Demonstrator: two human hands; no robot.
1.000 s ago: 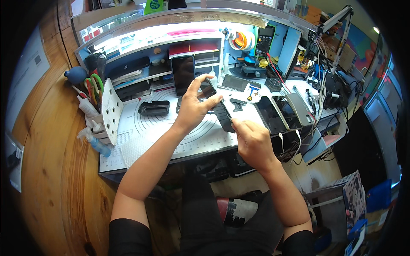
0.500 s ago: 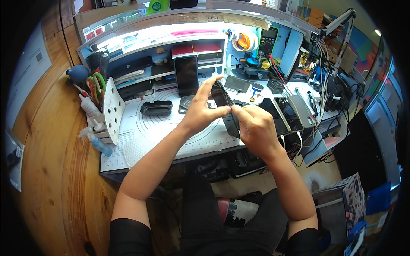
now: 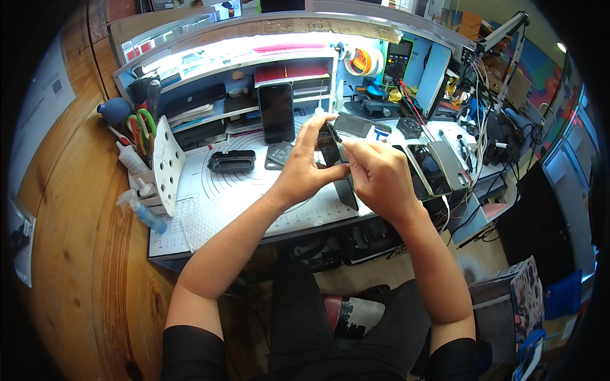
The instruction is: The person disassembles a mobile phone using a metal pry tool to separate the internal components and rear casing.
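Above the mat, my left hand [image 3: 302, 168] grips a thin dark phone [image 3: 329, 147] by its edges, fingers at the top end and thumb at the lower end. The phone is tilted up, its edge toward my right. Against that edge, my right hand [image 3: 381, 181] is closed in a pinch; what it pinches is hidden by the fingers. A dark flat panel [image 3: 346, 193] shows below the hands; I cannot tell whether it joins the phone. A black tray-like holder [image 3: 232, 161] lies left of my left hand. Behind it, another phone [image 3: 276, 114] stands upright.
Phones [image 3: 427, 166] lie on the right, with white cables near the front edge. Left are a perforated white organizer [image 3: 166, 166] with scissors and a blue spray bottle [image 3: 149, 216]. A multimeter [image 3: 399, 60] with red leads stands at the back right. Bubble wrap [image 3: 206, 225] lies front left.
My right hand has slid up along the phone's edge, away from my left thumb. My left hand still holds the phone in nearly the same place.
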